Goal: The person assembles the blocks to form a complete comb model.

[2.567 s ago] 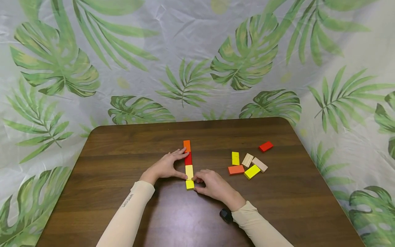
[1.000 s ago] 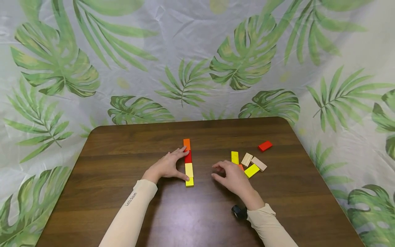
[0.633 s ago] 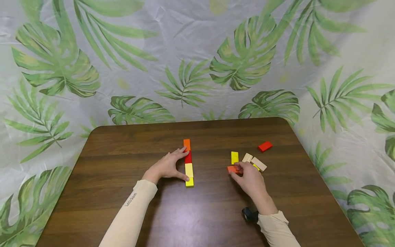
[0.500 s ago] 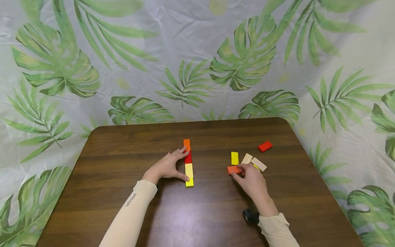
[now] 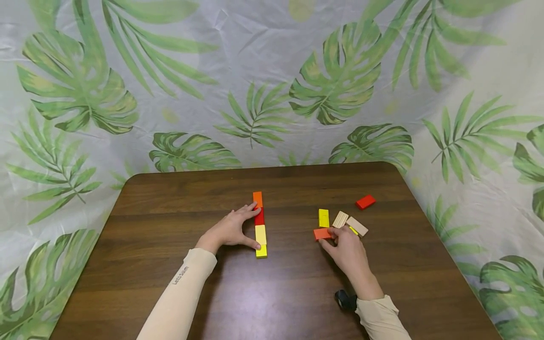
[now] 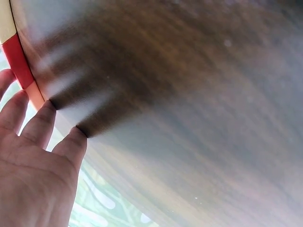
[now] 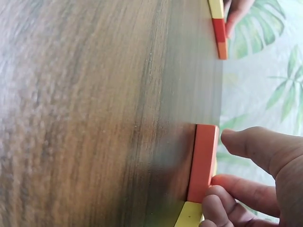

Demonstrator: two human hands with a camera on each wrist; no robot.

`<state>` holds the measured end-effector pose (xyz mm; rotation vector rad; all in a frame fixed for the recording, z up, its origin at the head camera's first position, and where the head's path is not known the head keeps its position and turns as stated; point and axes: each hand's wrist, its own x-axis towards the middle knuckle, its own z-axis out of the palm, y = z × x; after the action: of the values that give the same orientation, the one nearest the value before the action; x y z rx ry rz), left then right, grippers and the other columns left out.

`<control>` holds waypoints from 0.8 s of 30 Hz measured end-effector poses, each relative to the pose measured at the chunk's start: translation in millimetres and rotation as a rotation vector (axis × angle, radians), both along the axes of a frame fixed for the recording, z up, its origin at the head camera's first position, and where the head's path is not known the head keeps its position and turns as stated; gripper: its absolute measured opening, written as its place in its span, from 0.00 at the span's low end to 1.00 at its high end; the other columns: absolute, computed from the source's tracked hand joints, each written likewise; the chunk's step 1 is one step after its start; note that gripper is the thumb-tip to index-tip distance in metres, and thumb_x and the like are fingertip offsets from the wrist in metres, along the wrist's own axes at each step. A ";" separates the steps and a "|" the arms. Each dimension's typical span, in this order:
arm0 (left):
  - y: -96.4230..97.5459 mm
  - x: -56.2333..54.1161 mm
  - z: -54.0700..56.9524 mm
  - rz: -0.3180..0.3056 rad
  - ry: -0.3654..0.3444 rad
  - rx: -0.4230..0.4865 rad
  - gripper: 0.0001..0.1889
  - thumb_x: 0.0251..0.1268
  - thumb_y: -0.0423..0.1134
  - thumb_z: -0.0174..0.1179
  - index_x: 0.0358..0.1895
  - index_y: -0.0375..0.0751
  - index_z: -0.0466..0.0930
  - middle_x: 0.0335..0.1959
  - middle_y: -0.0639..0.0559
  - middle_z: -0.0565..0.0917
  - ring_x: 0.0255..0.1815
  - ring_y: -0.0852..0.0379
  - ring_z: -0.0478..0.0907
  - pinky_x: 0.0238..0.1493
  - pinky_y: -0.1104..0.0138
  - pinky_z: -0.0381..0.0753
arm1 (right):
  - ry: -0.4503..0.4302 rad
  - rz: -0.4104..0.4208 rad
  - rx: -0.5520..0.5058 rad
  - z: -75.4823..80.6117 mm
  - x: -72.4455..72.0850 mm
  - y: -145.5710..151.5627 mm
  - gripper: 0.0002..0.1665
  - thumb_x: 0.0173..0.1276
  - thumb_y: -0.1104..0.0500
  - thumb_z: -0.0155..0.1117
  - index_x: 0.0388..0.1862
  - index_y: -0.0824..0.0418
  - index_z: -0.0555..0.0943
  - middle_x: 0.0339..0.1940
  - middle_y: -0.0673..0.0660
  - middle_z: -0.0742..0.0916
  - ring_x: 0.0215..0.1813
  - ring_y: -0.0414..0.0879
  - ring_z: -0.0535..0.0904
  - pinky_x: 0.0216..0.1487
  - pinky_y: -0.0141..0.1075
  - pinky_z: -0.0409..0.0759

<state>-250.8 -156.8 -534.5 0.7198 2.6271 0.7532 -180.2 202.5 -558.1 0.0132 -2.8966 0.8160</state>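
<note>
In the head view, an orange block (image 5: 257, 197), a red block (image 5: 259, 217), a cream block (image 5: 260, 234) and a yellow block (image 5: 261, 252) lie end to end in a straight row. My left hand (image 5: 228, 229) rests along the row's left side with fingers spread. Its thumb tip is at the cream-yellow joint, its forefinger over the red block. My right hand (image 5: 346, 248) is at a loose orange-red block (image 5: 322, 234). The right wrist view has the forefinger touching that block and the thumb (image 7: 234, 142) apart from it. Another yellow block is mostly hidden under this hand.
By the right hand lie a yellow block (image 5: 324, 217), a striped wooden block (image 5: 340, 219) and a plain wooden block (image 5: 357, 226). A red block (image 5: 366, 202) sits farther back. Behind the brown table (image 5: 191, 189) hangs a leaf-patterned cloth (image 5: 272, 94).
My right hand has left the row's near end and moved right to the loose orange-red block. My left hand stays by the row. The row's yellow block now sits slightly farther back.
</note>
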 end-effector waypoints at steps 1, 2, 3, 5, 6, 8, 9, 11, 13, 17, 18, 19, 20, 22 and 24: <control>-0.1 0.0 0.0 0.000 0.001 -0.001 0.59 0.52 0.62 0.83 0.85 0.47 0.63 0.91 0.51 0.52 0.91 0.43 0.50 0.87 0.36 0.50 | -0.001 0.000 -0.001 -0.3 -0.1 0.0 0.27 0.64 0.47 0.82 0.53 0.65 0.91 0.38 0.61 0.85 0.35 0.52 0.79 0.34 0.45 0.78; -0.2 -0.1 -0.1 0.000 0.001 -0.001 0.59 0.52 0.62 0.83 0.85 0.47 0.63 0.91 0.51 0.52 0.91 0.43 0.50 0.87 0.36 0.50 | 0.005 0.001 0.002 -1.1 -0.3 -0.2 0.27 0.64 0.47 0.82 0.52 0.65 0.91 0.38 0.61 0.85 0.35 0.52 0.80 0.34 0.45 0.78; -0.3 -0.1 -0.2 0.000 0.003 -0.001 0.59 0.52 0.62 0.83 0.85 0.47 0.63 0.91 0.51 0.52 0.91 0.43 0.50 0.87 0.36 0.51 | 0.004 0.000 -0.001 -1.4 -0.6 -0.4 0.26 0.64 0.48 0.82 0.52 0.65 0.91 0.38 0.61 0.85 0.36 0.52 0.80 0.35 0.46 0.79; -0.2 -0.2 -0.3 -0.001 0.005 -0.002 0.59 0.52 0.62 0.83 0.85 0.47 0.63 0.91 0.51 0.52 0.91 0.42 0.50 0.87 0.36 0.51 | 0.017 0.002 -0.003 -4.0 -1.7 -0.1 0.26 0.63 0.48 0.82 0.51 0.65 0.91 0.38 0.61 0.85 0.36 0.52 0.80 0.35 0.47 0.80; -0.1 -0.3 -0.3 -0.002 0.005 -0.001 0.59 0.52 0.62 0.83 0.85 0.47 0.63 0.91 0.51 0.52 0.91 0.42 0.50 0.87 0.36 0.51 | 0.013 0.010 -0.006 -2.7 -1.4 -0.3 0.25 0.63 0.49 0.82 0.52 0.66 0.91 0.39 0.62 0.85 0.37 0.53 0.81 0.37 0.49 0.80; 0.1 -0.4 -0.3 -0.003 0.006 0.000 0.59 0.52 0.62 0.83 0.85 0.47 0.62 0.91 0.51 0.52 0.91 0.42 0.50 0.87 0.36 0.50 | 0.045 0.016 0.008 -20.3 -7.2 5.7 0.26 0.63 0.46 0.82 0.52 0.63 0.92 0.39 0.60 0.85 0.36 0.52 0.81 0.35 0.46 0.79; 0.2 -0.4 -0.2 -0.003 0.006 0.000 0.59 0.52 0.62 0.83 0.86 0.47 0.62 0.91 0.51 0.52 0.91 0.42 0.50 0.87 0.36 0.50 | 0.042 0.023 0.007 -23.2 -7.9 7.3 0.26 0.63 0.47 0.83 0.53 0.63 0.91 0.39 0.60 0.85 0.37 0.52 0.81 0.36 0.46 0.80; 0.2 -0.3 0.0 -0.003 0.005 0.001 0.59 0.52 0.62 0.83 0.86 0.47 0.62 0.91 0.50 0.52 0.91 0.42 0.50 0.87 0.36 0.50 | 0.051 0.028 0.017 -35.0 -11.1 11.5 0.27 0.62 0.46 0.83 0.54 0.62 0.92 0.40 0.58 0.86 0.37 0.50 0.81 0.35 0.44 0.79; 0.0 -0.3 0.3 -0.004 0.004 0.000 0.59 0.52 0.62 0.83 0.86 0.47 0.62 0.91 0.50 0.52 0.91 0.42 0.50 0.87 0.36 0.50 | 0.048 0.027 0.013 -36.0 -10.6 11.5 0.27 0.61 0.46 0.85 0.54 0.62 0.92 0.41 0.57 0.86 0.38 0.49 0.82 0.36 0.42 0.80; -0.8 0.1 0.2 -0.003 0.003 0.000 0.60 0.51 0.61 0.84 0.86 0.46 0.62 0.91 0.50 0.52 0.91 0.42 0.50 0.87 0.35 0.50 | 0.008 0.054 -0.037 -3.8 3.3 -2.0 0.27 0.60 0.52 0.85 0.54 0.65 0.92 0.42 0.60 0.86 0.40 0.52 0.83 0.41 0.46 0.82; -0.9 0.2 0.2 -0.002 0.001 -0.001 0.60 0.51 0.61 0.84 0.86 0.46 0.62 0.91 0.50 0.51 0.91 0.43 0.50 0.87 0.35 0.50 | 0.002 0.060 -0.043 3.0 6.3 -5.3 0.26 0.61 0.53 0.85 0.54 0.65 0.92 0.42 0.60 0.86 0.41 0.53 0.83 0.42 0.47 0.83; -1.0 0.3 0.1 -0.001 -0.002 -0.001 0.60 0.51 0.61 0.84 0.86 0.46 0.62 0.91 0.50 0.51 0.91 0.43 0.49 0.87 0.36 0.50 | -0.003 0.074 -0.046 9.0 9.2 -8.3 0.25 0.61 0.54 0.85 0.54 0.66 0.92 0.43 0.60 0.87 0.41 0.53 0.83 0.43 0.48 0.83; -1.1 0.4 0.0 0.001 -0.004 -0.002 0.60 0.51 0.61 0.84 0.86 0.47 0.62 0.91 0.50 0.51 0.91 0.43 0.49 0.87 0.36 0.49 | -0.010 0.079 -0.047 11.8 10.9 -10.5 0.25 0.61 0.54 0.85 0.54 0.65 0.92 0.43 0.59 0.87 0.42 0.52 0.83 0.44 0.47 0.82; -1.0 0.3 -0.4 0.003 -0.008 -0.001 0.60 0.51 0.61 0.84 0.86 0.47 0.62 0.91 0.51 0.51 0.91 0.43 0.49 0.87 0.36 0.49 | -0.014 0.089 -0.039 15.0 13.4 -14.1 0.26 0.61 0.54 0.85 0.55 0.64 0.92 0.44 0.58 0.87 0.43 0.51 0.83 0.45 0.46 0.82; -0.8 0.1 -0.5 0.005 -0.014 -0.001 0.60 0.51 0.62 0.83 0.86 0.48 0.62 0.91 0.52 0.51 0.92 0.44 0.48 0.88 0.37 0.48 | -0.007 0.094 -0.025 13.9 14.4 -15.7 0.27 0.60 0.53 0.86 0.56 0.63 0.91 0.45 0.57 0.87 0.44 0.50 0.83 0.47 0.46 0.82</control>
<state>-250.7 -157.6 -535.1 0.7052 2.6172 0.7557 -165.8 186.9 -544.2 0.1455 -2.9118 0.8689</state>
